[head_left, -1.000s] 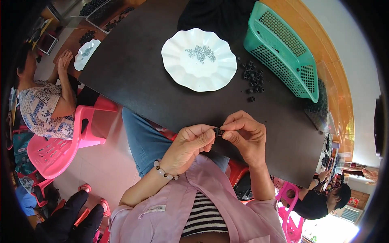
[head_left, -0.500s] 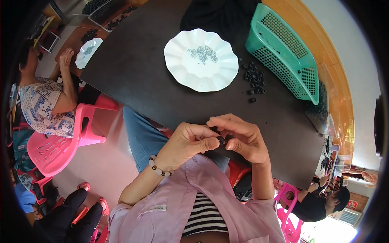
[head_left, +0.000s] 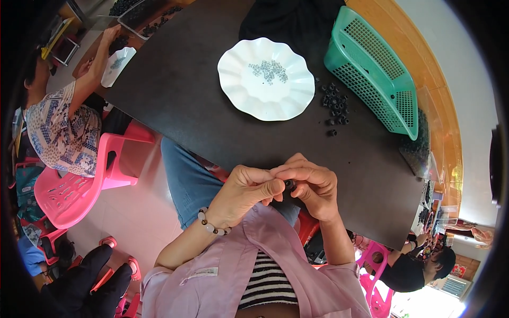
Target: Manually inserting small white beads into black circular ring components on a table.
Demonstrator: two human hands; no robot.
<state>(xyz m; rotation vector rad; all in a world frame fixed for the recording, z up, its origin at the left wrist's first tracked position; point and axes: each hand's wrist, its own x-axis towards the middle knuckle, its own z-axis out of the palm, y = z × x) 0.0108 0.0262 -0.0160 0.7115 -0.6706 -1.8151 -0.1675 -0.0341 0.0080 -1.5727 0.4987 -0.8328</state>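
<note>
In front of my chest, over the table's near edge, my two hands meet at the fingertips. My left hand (head_left: 241, 193) pinches a small black cylindrical part (head_left: 289, 185) with a hole in its end, between thumb and forefinger. The fingers of my right hand (head_left: 317, 188) curl in from the other side, and its thumb bears on the same part. Beyond them stands a white scalloped plate (head_left: 238, 98) holding a scatter of tiny clear pieces (head_left: 269, 71). Several similar black parts (head_left: 335, 103) lie loose on the table right of the plate.
A green plastic basket (head_left: 371, 74) stands at the far right of the dark table (head_left: 180, 90). Black cloth (head_left: 289, 21) lies at the back. On the left a person in a patterned top sits on a pink chair (head_left: 74, 196), near another white dish (head_left: 117, 67). Another person is at lower right.
Two dark pieces showed between my fingertips; now one shows, its open end facing up. My right fingers have drawn closer to the left. The person on the left has reached an arm forward.
</note>
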